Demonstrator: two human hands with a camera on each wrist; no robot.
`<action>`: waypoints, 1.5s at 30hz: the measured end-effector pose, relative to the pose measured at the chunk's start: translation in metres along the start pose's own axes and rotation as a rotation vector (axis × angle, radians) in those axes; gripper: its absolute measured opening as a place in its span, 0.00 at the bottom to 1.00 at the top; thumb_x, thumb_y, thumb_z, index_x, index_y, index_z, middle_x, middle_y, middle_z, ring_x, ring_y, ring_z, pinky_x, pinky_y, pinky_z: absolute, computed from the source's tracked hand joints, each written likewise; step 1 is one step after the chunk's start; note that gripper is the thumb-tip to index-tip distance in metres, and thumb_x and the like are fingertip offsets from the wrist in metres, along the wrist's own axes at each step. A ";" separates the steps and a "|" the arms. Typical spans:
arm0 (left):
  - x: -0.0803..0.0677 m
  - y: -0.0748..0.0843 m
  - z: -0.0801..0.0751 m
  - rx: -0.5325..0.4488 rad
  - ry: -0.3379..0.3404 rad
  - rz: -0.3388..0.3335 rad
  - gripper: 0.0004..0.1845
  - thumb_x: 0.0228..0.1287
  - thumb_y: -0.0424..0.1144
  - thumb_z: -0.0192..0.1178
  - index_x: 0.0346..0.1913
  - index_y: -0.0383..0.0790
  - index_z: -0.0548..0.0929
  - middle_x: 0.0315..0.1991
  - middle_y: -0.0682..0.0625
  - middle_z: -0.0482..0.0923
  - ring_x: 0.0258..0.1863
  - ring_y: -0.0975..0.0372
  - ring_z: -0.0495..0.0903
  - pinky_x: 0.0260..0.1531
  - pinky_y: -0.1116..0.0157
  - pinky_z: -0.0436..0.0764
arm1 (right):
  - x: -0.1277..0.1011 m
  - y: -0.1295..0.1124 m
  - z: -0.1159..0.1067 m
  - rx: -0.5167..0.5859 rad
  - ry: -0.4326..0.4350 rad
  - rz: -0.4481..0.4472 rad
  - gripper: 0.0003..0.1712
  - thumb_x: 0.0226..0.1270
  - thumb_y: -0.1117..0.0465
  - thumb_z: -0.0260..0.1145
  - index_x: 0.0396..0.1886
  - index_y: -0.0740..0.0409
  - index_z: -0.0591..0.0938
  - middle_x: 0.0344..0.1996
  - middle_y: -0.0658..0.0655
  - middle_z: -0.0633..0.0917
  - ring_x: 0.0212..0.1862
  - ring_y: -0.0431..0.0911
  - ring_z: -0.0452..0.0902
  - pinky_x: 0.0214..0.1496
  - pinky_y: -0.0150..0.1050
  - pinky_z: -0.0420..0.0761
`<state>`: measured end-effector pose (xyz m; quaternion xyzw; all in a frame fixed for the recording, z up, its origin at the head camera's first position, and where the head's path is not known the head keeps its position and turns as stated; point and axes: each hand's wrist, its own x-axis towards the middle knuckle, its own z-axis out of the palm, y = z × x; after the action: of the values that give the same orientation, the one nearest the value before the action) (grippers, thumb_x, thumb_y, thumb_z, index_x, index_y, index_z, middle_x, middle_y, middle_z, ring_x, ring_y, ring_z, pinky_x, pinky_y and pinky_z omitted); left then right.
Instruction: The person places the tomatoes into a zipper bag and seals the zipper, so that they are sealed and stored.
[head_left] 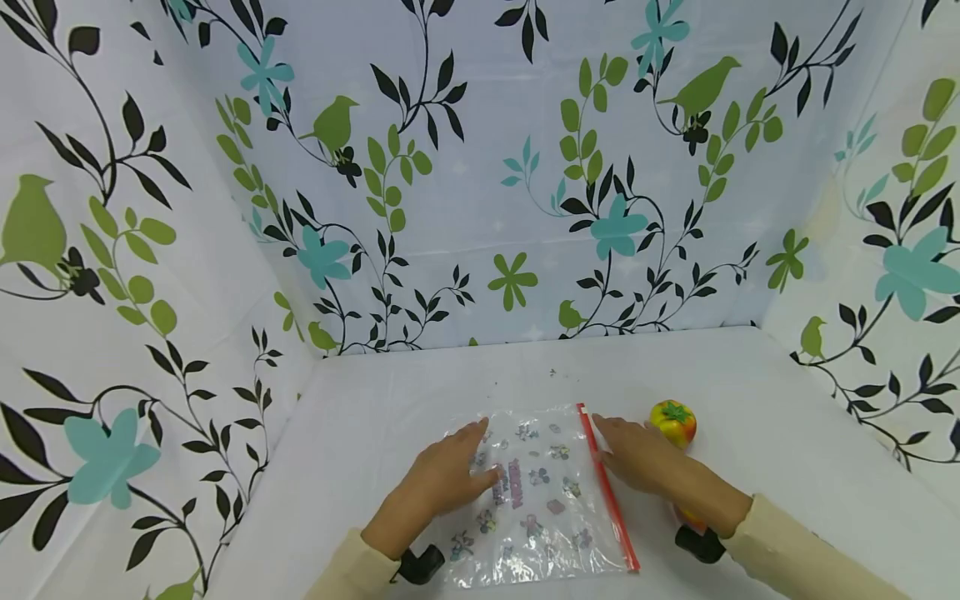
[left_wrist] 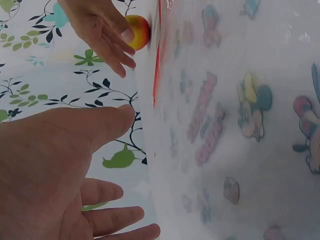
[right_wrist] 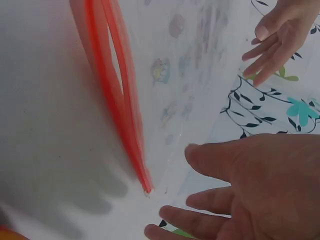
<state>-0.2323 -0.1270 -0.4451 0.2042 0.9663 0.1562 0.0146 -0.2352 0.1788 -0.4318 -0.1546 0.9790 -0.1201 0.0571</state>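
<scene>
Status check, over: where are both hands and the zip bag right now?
Left hand open, flat on bag. Right hand open beside red zip. Bag flat on table. Toy tomato just past right hand.

Patterned walls (head_left: 465, 208) close in the tabletop (head_left: 787, 467) on three sides. A toy tomato (head_left: 672, 422) sits just beside the zip bag's (head_left: 540, 492) red seal; the white surface behind lies open.
</scene>
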 end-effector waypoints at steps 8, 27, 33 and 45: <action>0.007 0.023 0.014 0.032 -0.072 0.076 0.42 0.68 0.61 0.59 0.77 0.42 0.63 0.73 0.44 0.64 0.69 0.49 0.67 0.63 0.48 0.69 | -0.002 0.009 0.009 0.038 -0.098 0.024 0.37 0.67 0.56 0.70 0.71 0.65 0.70 0.64 0.67 0.75 0.66 0.64 0.68 0.63 0.66 0.65; 0.029 0.055 0.037 0.105 -0.183 0.107 0.36 0.67 0.60 0.60 0.72 0.46 0.70 0.72 0.47 0.66 0.67 0.52 0.70 0.61 0.49 0.71 | -0.009 0.010 0.017 0.024 -0.122 0.016 0.34 0.62 0.61 0.73 0.68 0.62 0.75 0.66 0.68 0.73 0.69 0.65 0.64 0.64 0.65 0.65; 0.029 0.058 0.044 0.158 -0.174 0.096 0.34 0.64 0.62 0.63 0.66 0.44 0.77 0.66 0.47 0.73 0.63 0.53 0.74 0.58 0.52 0.74 | -0.009 0.014 0.020 0.039 -0.137 -0.014 0.35 0.62 0.60 0.73 0.68 0.63 0.74 0.68 0.69 0.70 0.71 0.67 0.59 0.66 0.69 0.56; 0.037 0.071 0.043 0.184 -0.120 0.065 0.27 0.62 0.63 0.64 0.45 0.40 0.84 0.37 0.49 0.81 0.36 0.56 0.82 0.39 0.57 0.81 | -0.013 0.012 0.020 0.089 -0.133 -0.015 0.35 0.63 0.59 0.73 0.68 0.64 0.74 0.69 0.70 0.69 0.71 0.68 0.58 0.66 0.69 0.57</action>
<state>-0.2349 -0.0377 -0.4628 0.2449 0.9668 0.0547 0.0487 -0.2235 0.1898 -0.4533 -0.1670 0.9655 -0.1536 0.1278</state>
